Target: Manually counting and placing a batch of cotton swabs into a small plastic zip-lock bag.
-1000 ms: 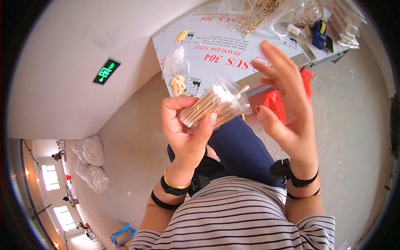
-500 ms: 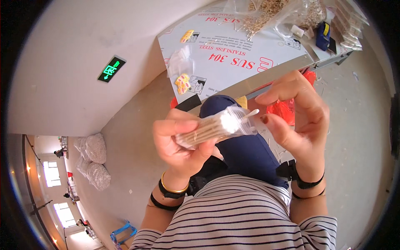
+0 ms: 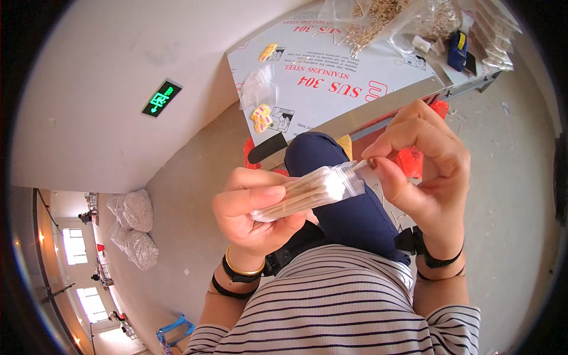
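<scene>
My left hand (image 3: 245, 207) is closed around a small clear plastic bag of cotton swabs (image 3: 310, 192), held tilted above my knee. Wooden sticks lie lengthwise inside, and the white cotton heads sit toward the bag's mouth on the right. One cotton swab (image 3: 359, 165) pokes out of that mouth. Thumb and forefinger of my right hand (image 3: 429, 168) are pinched on its tip, while the other fingers curl above.
Ahead stands a film-covered metal table (image 3: 378, 71). On it are loose cotton swabs (image 3: 373, 23), stacked filled bags (image 3: 494, 38), a blue tape dispenser (image 3: 457, 53), clear bags (image 3: 258, 86) and yellow printed pieces (image 3: 261, 118). White sacks (image 3: 139, 210) rest on the floor at left.
My right thumb and forefinger, apart before, have closed on the protruding swab. The bag in my left hand has shifted slightly, with its mouth a little lower.
</scene>
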